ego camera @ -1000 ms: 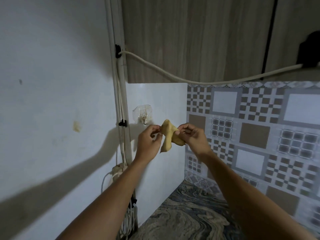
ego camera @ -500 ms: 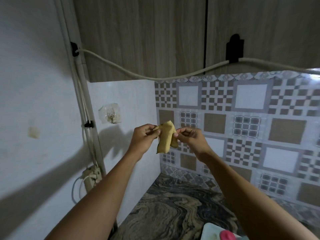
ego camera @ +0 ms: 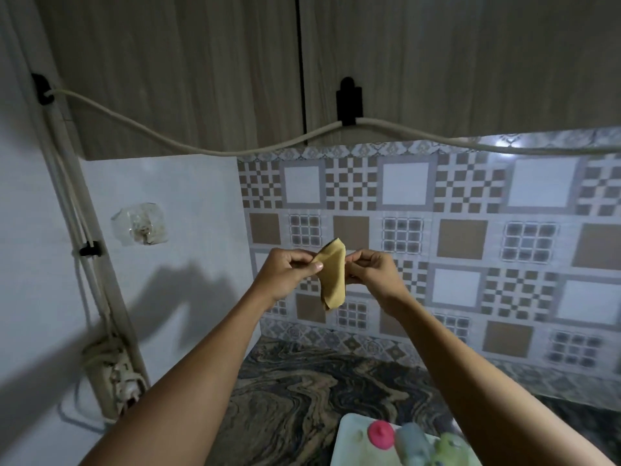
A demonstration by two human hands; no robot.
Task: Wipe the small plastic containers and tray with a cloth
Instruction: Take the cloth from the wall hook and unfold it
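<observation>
We see one yellow cloth (ego camera: 334, 277) held up in the air in front of the patterned wall tiles (ego camera: 467, 230), well above the marbled worktop (ego camera: 302, 398). It hangs folded between two hands. The left hand (ego camera: 285, 275) pinches its left edge, with the thumb lying on the fabric and the other fingers (ego camera: 295, 264) curled behind. The right hand (ego camera: 373, 272) pinches its right edge, and its fingers (ego camera: 359, 260) are bent round the fold. The cloth's top corner sticks up above both grips, and its lower end droops free below them.

At the bottom edge of the view we count one pale tray (ego camera: 349, 442) resting on the worktop, partly hidden by the right forearm. On it we count three small plastic containers in a row: a pink container (ego camera: 381, 433), a blue-grey container (ego camera: 411, 442) and a green container (ego camera: 448, 447). They are blurred and cut off by the frame, so we cannot tell their shapes or whether more lie behind the arm.

On the white wall at left there is one clear adhesive hook (ego camera: 141, 225). One socket strip (ego camera: 111, 375) hangs lower down. One pale cable (ego camera: 201, 149) sags below two wooden cabinet doors (ego camera: 168, 62).
</observation>
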